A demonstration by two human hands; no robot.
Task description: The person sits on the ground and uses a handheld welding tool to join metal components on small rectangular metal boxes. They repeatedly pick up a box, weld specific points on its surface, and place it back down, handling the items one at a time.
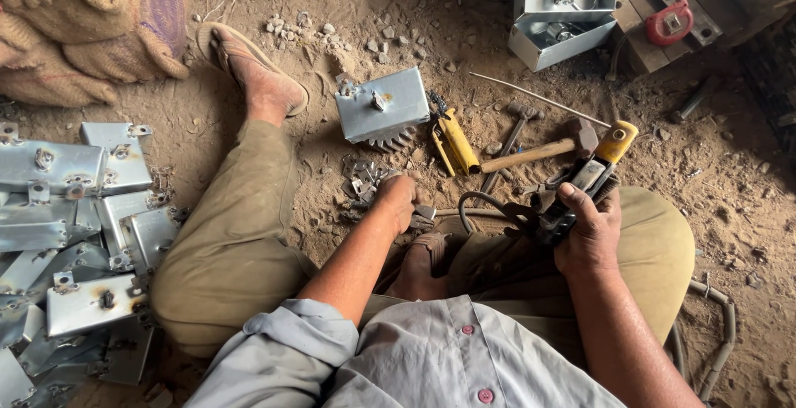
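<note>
Head: right hand [590, 234] grips riveter [580, 188], probably.

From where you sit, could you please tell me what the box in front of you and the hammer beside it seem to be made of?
The box looks like thin sheet metal, probably galvanised steel: dull silver-grey faces, folded edges, riveted fittings. The hammer appears to have a pale, bare wooden handle and a dark, dull metal head, likely steel.
</note>
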